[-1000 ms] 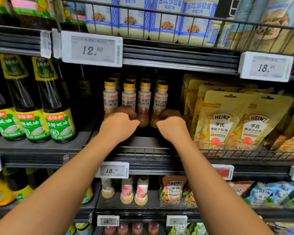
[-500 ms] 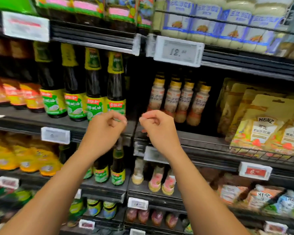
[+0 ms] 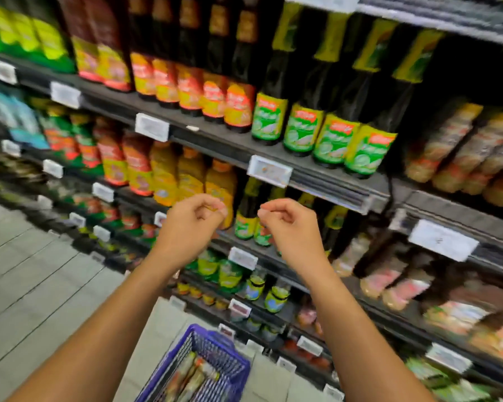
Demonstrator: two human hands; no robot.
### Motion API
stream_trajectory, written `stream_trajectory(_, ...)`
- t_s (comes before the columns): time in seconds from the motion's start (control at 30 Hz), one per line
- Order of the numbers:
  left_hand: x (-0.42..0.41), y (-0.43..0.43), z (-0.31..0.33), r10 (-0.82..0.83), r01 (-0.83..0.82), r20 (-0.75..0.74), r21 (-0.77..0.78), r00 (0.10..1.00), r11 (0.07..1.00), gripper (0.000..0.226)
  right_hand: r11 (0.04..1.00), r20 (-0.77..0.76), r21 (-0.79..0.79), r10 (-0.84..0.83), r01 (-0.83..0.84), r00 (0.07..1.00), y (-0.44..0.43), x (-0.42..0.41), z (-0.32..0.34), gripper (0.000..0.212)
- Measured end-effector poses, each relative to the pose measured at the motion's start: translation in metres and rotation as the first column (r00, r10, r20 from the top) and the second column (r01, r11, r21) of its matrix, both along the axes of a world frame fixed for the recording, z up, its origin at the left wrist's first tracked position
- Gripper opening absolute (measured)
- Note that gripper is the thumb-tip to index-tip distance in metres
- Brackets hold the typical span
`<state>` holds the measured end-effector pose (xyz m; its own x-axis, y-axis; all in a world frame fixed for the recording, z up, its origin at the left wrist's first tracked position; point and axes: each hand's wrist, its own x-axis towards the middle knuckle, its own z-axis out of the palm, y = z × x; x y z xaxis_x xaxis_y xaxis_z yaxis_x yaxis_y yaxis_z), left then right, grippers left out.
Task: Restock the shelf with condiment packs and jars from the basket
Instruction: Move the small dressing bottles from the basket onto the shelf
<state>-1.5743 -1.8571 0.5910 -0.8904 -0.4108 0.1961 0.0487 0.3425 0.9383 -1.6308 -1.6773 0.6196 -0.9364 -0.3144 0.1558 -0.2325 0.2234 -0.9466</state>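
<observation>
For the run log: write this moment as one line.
left hand: curled, empty | right hand: curled, empty | basket: below, packs inside

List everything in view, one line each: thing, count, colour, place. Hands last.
basket: one, blue wire, floor, bottom centre
packs: several, blurred, inside the basket
green-label bottles: four in front, dark, upper shelf
orange-label bottles: a row, dark, same shelf, further left
yellow bottles: about three, shelf below
price tags: many, white, shelf edges
floor: grey tiles, left
left hand: fingers curled, empty, centre
right hand: fingers curled, empty, beside it
</observation>
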Motion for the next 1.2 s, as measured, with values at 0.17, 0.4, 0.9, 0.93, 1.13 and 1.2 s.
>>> stream_trajectory(0.17,0.042,-0.041,-0.044,0.057,-0.064,0.092,0.082,0.994,0.995,0.004,0.994,0.105,0.007,0.109,-0.111,0.988,-0.047,0.027,-0.049,0.01)
stream_trajectory(0.4,0.082,-0.063,-0.138,0.097,-0.16,0.302,0.192,0.948,0.968,0.009,0.97,0.287,0.102,0.182,-0.219,0.94,-0.071,0.04,-0.146,0.012)
stream_trajectory(0.9,0.128,-0.044,-0.436,0.102,-0.47,0.738,0.311,0.667,0.826,0.013,0.823,0.623,0.414,0.056,-0.39,0.78,-0.059,0.048,-0.461,0.018)
stream_trajectory(0.93,0.131,-0.039,-0.458,0.089,-0.5,0.759,0.331,0.645,0.8,0.012,0.805,0.624,0.435,0.054,-0.404,0.78,-0.057,0.047,-0.481,0.019)
stream_trajectory(1.13,0.145,-0.01,-0.592,-0.045,-0.627,0.848,0.425,0.528,0.653,0.006,0.722,0.679,0.494,0.027,-0.484,0.734,-0.056,0.041,-0.602,0.017)
stream_trajectory(1.2,0.147,-0.001,-0.635,-0.096,-0.659,0.859,0.452,0.502,0.601,0.013,0.705,0.697,0.5,0.018,-0.504,0.717,-0.058,0.04,-0.644,0.014)
